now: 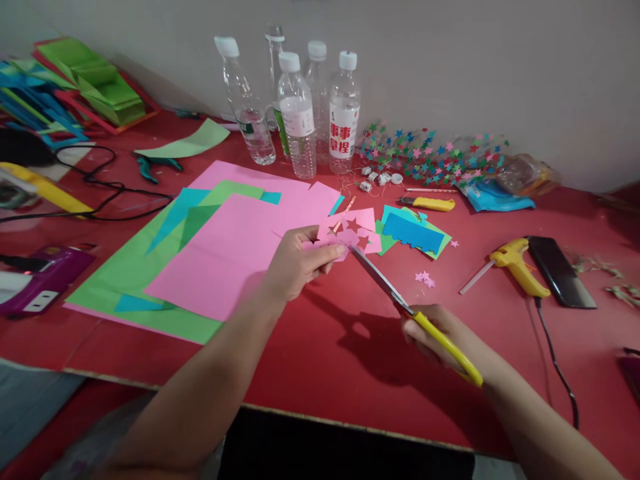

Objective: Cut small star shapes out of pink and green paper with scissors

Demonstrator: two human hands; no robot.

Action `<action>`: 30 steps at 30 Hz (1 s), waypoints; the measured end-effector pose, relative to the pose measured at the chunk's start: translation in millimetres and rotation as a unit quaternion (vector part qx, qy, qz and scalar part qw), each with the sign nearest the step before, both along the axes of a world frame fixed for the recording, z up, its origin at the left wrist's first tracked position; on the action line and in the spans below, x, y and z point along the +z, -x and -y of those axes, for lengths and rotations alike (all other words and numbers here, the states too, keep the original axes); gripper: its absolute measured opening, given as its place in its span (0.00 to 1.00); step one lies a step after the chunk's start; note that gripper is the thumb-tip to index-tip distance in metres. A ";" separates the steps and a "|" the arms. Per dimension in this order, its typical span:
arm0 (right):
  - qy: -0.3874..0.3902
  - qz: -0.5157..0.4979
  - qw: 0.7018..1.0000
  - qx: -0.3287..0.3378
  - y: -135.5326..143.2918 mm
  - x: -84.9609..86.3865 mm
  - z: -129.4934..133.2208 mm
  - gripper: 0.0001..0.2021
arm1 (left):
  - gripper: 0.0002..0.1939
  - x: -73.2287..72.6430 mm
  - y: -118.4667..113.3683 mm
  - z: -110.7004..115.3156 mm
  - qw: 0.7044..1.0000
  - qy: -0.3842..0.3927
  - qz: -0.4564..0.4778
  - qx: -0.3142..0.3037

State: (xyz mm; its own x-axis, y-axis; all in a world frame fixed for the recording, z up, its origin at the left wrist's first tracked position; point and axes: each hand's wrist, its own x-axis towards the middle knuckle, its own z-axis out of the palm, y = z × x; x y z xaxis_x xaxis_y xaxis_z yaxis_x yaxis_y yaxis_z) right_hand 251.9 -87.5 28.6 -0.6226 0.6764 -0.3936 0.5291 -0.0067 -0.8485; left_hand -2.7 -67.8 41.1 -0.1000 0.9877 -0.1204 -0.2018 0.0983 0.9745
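My left hand (303,261) pinches a pink paper piece (369,223) with star-shaped holes in it. My right hand (443,337) is closed around the yellow handles of scissors (383,280), whose blade tips touch the lower edge of the pink piece near my left fingertips. Below and right of that piece, several small pink stars (425,279) lie on the red table (320,360). Blue and green paper scraps (413,232) rest just right of the held paper. Left of my left hand is a large pink sheet (215,257) over green sheets (115,293).
Several plastic bottles (297,123) stand against the wall, beside a cluster of small coloured stars (430,157). A yellow cutter (433,203), a yellow glue gun (520,263) with a cord and a black phone (560,270) lie at the right. Pliers (155,165) lie back left.
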 end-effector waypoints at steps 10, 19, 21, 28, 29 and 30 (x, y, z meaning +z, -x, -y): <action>0.073 -0.030 0.996 -0.041 -3.0 -4.8 1.8 0.26 | 0.07 -3.3 4.7 -2.4 0.991 0.008 0.120 -0.054; 0.055 -0.050 0.996 -0.041 -0.4 -21.1 6.1 0.26 | 0.10 -10.9 -12.6 1.4 0.998 -0.045 0.038 0.012; 0.031 -0.052 0.998 -0.029 -1.0 -20.9 5.5 0.27 | 0.10 -11.4 -12.9 2.9 0.998 -0.062 0.013 0.028; -0.003 -0.040 0.999 0.004 1.0 -10.9 3.4 0.29 | 0.10 -12.5 -11.6 4.5 0.996 -0.082 -0.019 0.027; -0.004 -0.040 0.999 0.005 1.1 -10.7 3.6 0.29 | 0.10 -12.9 -11.4 4.4 0.996 -0.086 -0.022 0.026; -0.004 -0.040 0.999 0.004 1.1 -11.1 3.8 0.29 | 0.10 -13.3 -11.2 4.3 0.995 -0.088 -0.024 0.026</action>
State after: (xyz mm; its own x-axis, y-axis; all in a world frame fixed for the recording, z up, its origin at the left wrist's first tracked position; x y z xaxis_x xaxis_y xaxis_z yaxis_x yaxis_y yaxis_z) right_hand 250.8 -91.3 17.6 -0.6579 0.6737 -0.3367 0.4593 0.0046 -0.8883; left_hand 8.5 -72.2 27.8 -0.1528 0.9864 0.0606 -0.1547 -0.0845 0.9843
